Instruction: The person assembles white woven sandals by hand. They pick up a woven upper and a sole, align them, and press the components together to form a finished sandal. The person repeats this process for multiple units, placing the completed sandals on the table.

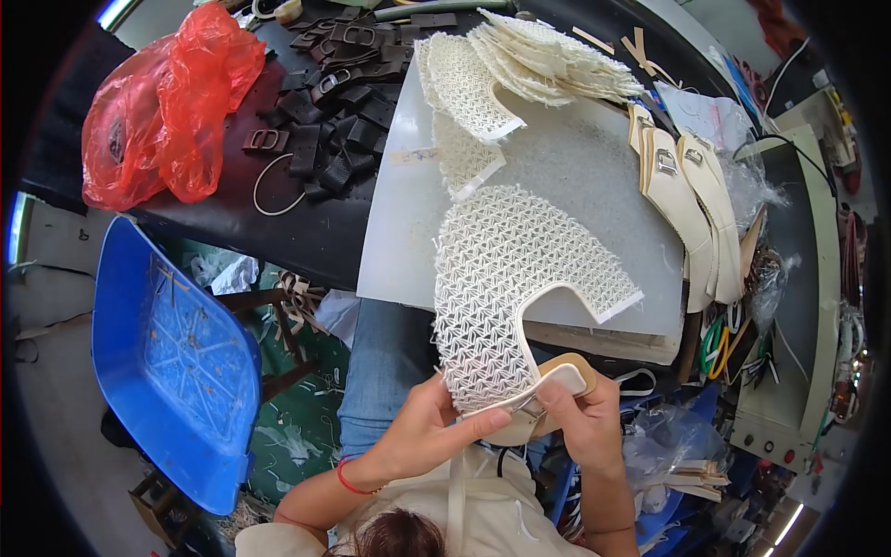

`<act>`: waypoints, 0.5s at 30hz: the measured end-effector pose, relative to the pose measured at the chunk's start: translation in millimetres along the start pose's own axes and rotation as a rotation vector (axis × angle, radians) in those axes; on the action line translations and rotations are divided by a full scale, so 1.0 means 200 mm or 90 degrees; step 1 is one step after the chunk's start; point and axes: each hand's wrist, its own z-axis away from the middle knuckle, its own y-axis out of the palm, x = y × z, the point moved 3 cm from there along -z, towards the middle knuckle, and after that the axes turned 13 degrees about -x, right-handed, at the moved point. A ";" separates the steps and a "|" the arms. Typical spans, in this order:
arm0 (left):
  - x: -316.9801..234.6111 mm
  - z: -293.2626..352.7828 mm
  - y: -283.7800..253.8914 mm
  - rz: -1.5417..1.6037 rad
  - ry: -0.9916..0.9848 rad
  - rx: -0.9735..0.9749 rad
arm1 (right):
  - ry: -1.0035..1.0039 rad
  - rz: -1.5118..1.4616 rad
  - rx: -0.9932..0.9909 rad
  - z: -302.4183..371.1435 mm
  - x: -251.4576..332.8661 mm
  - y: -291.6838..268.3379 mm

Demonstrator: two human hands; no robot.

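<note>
A cream woven shoe upper (492,288) with a smooth bound curved edge spans from the work board down to my hands. My left hand (422,432) pinches its lower left edge, thumb pressed along the seam. My right hand (587,422) is closed on a cream leather strap (568,375) with a tan inner side, thumb on top, where the strap overlaps the upper's lower end. Part of the overlap is hidden by my fingers. More woven uppers (548,60) lie stacked at the board's far edge. Cream straps with metal buckles (676,190) rest on its right side.
The pale board (603,186) lies on a black table (232,223). Dark buckled straps (343,130) and a red plastic bag (176,111) are at the far left. A blue tub (176,371) stands left, a grey-green metal box (789,325) right.
</note>
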 end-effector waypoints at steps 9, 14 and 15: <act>0.03 -0.03 0.00 -0.024 0.058 -0.054 | -0.161 0.044 -0.123 -0.03 -0.06 0.00; 0.02 -0.14 0.07 0.195 0.017 -0.086 | -0.192 0.336 -0.003 0.18 -0.08 -0.15; 0.02 -0.14 0.10 0.216 0.004 -0.093 | -0.122 0.420 0.017 0.25 -0.11 -0.26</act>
